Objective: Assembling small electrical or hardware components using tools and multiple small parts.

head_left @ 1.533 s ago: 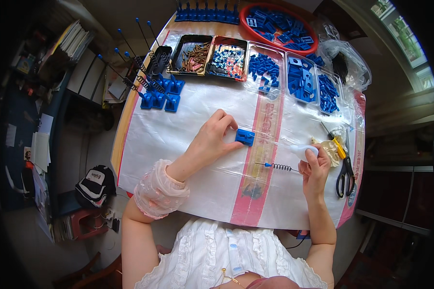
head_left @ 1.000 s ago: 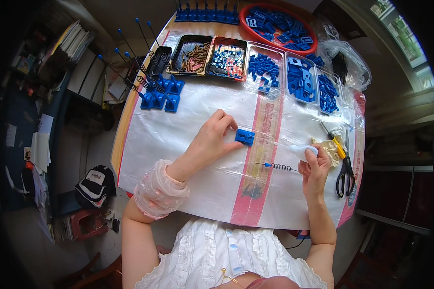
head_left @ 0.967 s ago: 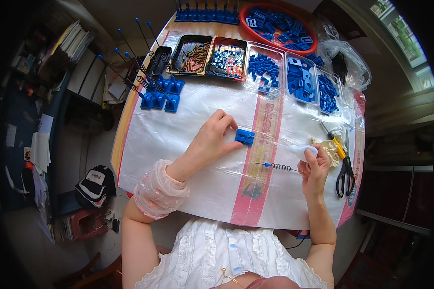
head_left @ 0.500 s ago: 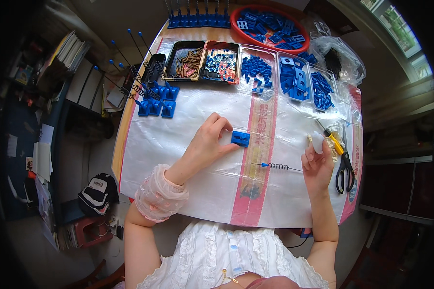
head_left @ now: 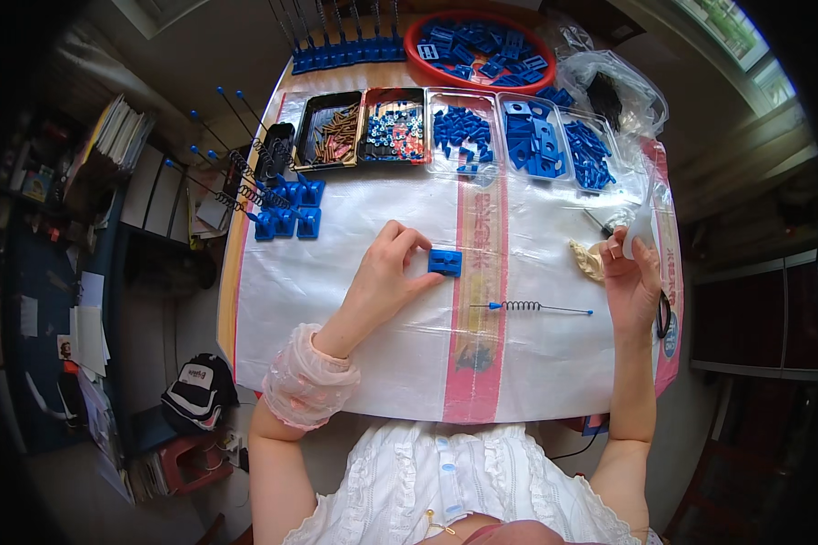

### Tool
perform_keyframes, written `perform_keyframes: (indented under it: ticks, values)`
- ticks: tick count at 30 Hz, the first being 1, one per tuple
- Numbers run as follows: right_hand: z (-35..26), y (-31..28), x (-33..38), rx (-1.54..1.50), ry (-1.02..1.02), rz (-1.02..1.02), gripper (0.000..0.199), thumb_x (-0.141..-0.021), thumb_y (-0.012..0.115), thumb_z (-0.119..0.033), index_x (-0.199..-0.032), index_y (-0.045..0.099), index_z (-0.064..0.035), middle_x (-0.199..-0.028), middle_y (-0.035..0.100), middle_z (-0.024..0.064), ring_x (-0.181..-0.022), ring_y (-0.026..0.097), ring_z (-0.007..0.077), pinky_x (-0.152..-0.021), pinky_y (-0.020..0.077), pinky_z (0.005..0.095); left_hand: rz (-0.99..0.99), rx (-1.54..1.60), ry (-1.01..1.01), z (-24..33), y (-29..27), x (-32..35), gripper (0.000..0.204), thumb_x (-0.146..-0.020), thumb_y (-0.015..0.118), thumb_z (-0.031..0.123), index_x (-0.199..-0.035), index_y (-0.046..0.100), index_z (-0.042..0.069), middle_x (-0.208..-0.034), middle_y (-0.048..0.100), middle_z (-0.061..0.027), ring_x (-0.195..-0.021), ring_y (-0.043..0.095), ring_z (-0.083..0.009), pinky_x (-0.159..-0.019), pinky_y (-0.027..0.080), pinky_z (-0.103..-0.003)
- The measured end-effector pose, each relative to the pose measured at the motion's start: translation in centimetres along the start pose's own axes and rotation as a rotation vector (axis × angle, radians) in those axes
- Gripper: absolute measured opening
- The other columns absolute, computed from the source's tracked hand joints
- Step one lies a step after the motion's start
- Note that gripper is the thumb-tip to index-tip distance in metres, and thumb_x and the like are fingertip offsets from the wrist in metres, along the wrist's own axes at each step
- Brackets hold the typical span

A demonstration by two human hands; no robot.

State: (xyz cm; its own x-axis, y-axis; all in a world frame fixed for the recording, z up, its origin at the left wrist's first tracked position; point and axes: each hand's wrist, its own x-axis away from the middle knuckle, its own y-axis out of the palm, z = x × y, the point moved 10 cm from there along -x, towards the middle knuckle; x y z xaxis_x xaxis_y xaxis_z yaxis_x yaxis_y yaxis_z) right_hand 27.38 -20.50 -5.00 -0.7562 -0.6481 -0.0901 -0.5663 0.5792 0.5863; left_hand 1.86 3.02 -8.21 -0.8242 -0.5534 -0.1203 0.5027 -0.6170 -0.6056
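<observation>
My left hand [head_left: 386,272] lies at mid-table with its thumb and index finger gripping the left side of a blue plastic block [head_left: 444,262]. The block rests on the silvery sheet, a slot showing on its top. Just right of and below it lies a thin black wire spring [head_left: 522,306] with a blue cone on one end and a small blue tip on the other. My right hand [head_left: 631,277] is raised at the right side, closed on a small whitish translucent bottle [head_left: 640,232]. Its lower part is hidden by the fingers.
Along the back stand trays of brass screws [head_left: 338,136], nuts [head_left: 394,127] and blue parts [head_left: 462,132], with a red basin [head_left: 415,61] behind. Assembled blue bases with upright springs [head_left: 286,218] stand left. Crumpled cream material [head_left: 586,262] and partly hidden scissors [head_left: 664,316] lie near my right hand.
My right hand has moved right and slightly up with the whitish bottle, uncovering the spring's right end and covering much of the scissors. My left hand stays at the blue block.
</observation>
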Motion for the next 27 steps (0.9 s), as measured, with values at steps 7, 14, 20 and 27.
perform_keyframes:
  ticks: [7,14,20,27]
  values:
    - [-0.2,0.0,-1.7,0.225,0.115,-0.058,0.033,-0.100,0.069,-0.009,-0.131,0.061,-0.0015,-0.120,0.074,0.0185,-0.111,0.073,0.0236,-0.105,0.0534,0.0330,0.003,0.000,0.007,0.0,0.1,0.0,0.038,-0.074,0.092,0.010,-0.105,0.072,0.002,-0.095,0.057,-0.0052,-0.079,0.056,-0.0158,-0.073,0.052,-0.030]
    - [2.5,1.0,-3.7,0.519,0.104,-0.072,0.019,-0.095,0.079,-0.011,-0.112,0.073,-0.0055,-0.113,0.077,0.0050,-0.100,0.067,0.0111,-0.092,0.0498,0.0261,0.028,0.015,0.036,-0.2,0.2,-0.1,0.039,-0.071,0.093,0.009,-0.104,0.073,0.003,-0.093,0.056,-0.0033,-0.077,0.053,-0.0131,-0.070,0.049,-0.028]
    - [4.1,0.3,-5.2,0.817,0.109,-0.076,0.024,-0.087,0.085,-0.012,-0.108,0.075,-0.0064,-0.096,0.073,-0.0007,-0.087,0.062,0.0069,-0.081,0.0490,0.0246,0.036,0.005,0.052,-0.1,0.1,-0.1,0.037,-0.072,0.093,0.010,-0.103,0.074,0.004,-0.091,0.054,-0.0011,-0.075,0.050,-0.0110,-0.067,0.046,-0.026]
    - [3.8,0.7,-5.5,1.177,-0.060,-0.147,0.027,-0.083,0.087,-0.011,-0.107,0.076,-0.0075,-0.094,0.074,0.0018,-0.088,0.064,0.0087,-0.082,0.0486,0.0272,0.000,-0.012,0.026,0.0,0.2,-0.1,0.038,-0.074,0.093,0.013,-0.104,0.072,0.003,-0.095,0.058,-0.0051,-0.078,0.055,-0.0152,-0.071,0.051,-0.030]
